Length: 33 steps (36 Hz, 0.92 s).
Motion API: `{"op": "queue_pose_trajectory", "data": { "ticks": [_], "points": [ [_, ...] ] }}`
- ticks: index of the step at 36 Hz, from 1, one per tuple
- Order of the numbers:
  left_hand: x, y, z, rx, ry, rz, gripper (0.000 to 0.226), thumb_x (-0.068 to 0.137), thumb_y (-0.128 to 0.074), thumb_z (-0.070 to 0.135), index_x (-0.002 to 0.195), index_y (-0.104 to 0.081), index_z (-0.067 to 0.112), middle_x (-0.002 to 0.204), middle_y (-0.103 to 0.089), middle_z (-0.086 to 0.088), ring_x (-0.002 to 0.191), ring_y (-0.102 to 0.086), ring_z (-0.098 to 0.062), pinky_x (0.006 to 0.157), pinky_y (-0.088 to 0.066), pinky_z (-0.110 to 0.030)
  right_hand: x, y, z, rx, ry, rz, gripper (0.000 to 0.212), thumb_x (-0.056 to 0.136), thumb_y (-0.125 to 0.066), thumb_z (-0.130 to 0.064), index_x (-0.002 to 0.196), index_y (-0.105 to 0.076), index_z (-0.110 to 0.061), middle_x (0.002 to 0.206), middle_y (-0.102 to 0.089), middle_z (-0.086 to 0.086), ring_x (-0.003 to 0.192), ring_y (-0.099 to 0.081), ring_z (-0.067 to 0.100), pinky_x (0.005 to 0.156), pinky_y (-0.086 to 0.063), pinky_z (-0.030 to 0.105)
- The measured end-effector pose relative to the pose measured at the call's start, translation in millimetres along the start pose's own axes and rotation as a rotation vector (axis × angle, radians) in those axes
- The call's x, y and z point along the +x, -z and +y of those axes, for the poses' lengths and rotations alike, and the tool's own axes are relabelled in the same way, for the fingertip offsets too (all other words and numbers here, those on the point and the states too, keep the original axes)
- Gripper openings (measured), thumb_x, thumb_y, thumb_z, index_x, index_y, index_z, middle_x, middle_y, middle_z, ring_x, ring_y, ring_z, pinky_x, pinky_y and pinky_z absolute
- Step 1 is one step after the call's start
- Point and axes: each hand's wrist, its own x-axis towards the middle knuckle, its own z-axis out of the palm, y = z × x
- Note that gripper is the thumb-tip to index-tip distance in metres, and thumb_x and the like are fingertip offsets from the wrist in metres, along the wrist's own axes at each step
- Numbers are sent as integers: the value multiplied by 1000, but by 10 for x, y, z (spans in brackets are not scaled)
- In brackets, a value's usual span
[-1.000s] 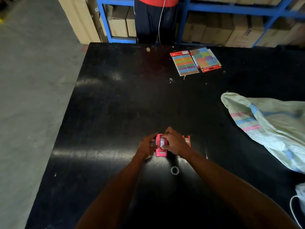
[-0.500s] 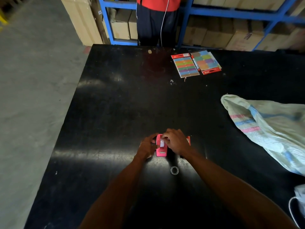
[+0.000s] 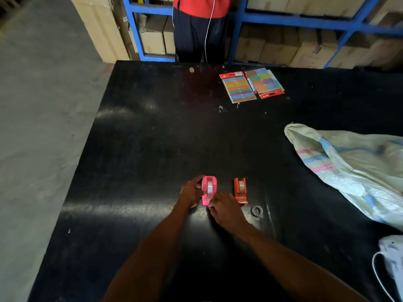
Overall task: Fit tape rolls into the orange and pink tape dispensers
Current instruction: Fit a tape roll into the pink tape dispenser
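The pink tape dispenser (image 3: 209,189) stands on the black table (image 3: 152,149) with a clear tape roll (image 3: 210,186) seated in it. My left hand (image 3: 190,194) grips the dispenser's left side. My right hand (image 3: 224,209) is at its near end, fingertips pinched at the cutter where the tape strip ends. To the right, the orange tape dispenser (image 3: 240,190) stands apart from both hands, with a clear roll (image 3: 241,184) in it.
A small dark ring (image 3: 256,210) lies just right of my right hand. A woven sack (image 3: 353,171) covers the right side. Two packs of coloured sticky notes (image 3: 250,86) lie at the far edge, where a person stands. White items with a cord (image 3: 390,258) sit near right.
My right hand has come off the top of the pink dispenser and moved back to its near end. The roll and the orange dispenser are now uncovered.
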Motion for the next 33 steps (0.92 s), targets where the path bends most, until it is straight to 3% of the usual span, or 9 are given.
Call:
{"op": "queue_pose_trajectory", "data": {
  "ticks": [2,4,8,13,16,21,24,28,33],
  "points": [
    [-7,6,10,2,4,-5,57,81,-72,-1,134,-56,10,122,-67,-16,101,-57,-14,86,-45,-22,-6,-65,-2,-6,-26,13,26,95,-47,-30,95,-70,-19,105,-67,2,97,-59,19,92,-46,41],
    [-4,1,1,12,0,-2,57,81,-73,1,134,-56,11,122,-67,-16,100,-58,-14,86,-45,-23,3,-107,-9,-8,-54,30,25,96,-47,-29,95,-71,-20,102,-68,2,95,-59,19,92,-46,40],
    [-15,-3,5,25,7,-2,57,80,-75,2,134,-56,11,120,-68,-14,99,-57,-12,67,-42,2,14,-146,-63,-47,-90,56,16,92,-55,-23,89,-70,-19,95,-67,2,90,-60,20,86,-47,38],
    [-35,-25,32,76,-19,-2,56,81,-75,4,133,-56,9,122,-67,-16,100,-56,-13,66,-39,4,21,-219,-75,-90,-122,42,12,89,-59,-19,94,-70,-20,98,-66,1,93,-59,20,87,-46,38],
    [-61,-51,58,108,-4,3,57,81,-76,10,134,-56,12,122,-67,-12,104,-60,-14,82,-40,-14,42,-222,-105,-123,-148,20,16,88,-58,-17,99,-68,-18,100,-66,3,94,-59,22,87,-46,38],
    [-76,-71,28,178,1,65,63,80,-78,22,138,-53,16,129,-66,-10,119,-62,-25,89,-39,-19,-43,-220,-166,-170,-178,-17,17,85,-61,-16,99,-69,-16,109,-63,5,97,-57,24,87,-45,42],
    [-143,-59,51,196,23,102,63,87,-69,19,145,-44,17,136,-60,-15,122,-59,-32,99,-44,-31,-163,-213,-134,-203,-117,-24,23,88,-55,-19,107,-67,-18,113,-61,5,102,-56,25,89,-43,42],
    [-290,-50,63,198,43,205,59,92,-58,18,148,-38,17,141,-54,-19,125,-55,-36,105,-43,-42,-367,-74,-67,-231,-59,-14,13,87,-58,-22,91,-69,-18,97,-62,5,92,-59,25,83,-46,41],
    [-546,-128,7,293,2,225,57,95,-54,15,149,-35,14,147,-45,-16,133,-47,-33,111,-40,-44,-638,139,180,-254,-131,-18,8,83,-61,-18,87,-67,-19,97,-63,5,89,-61,25,80,-44,38]
  ]
}}
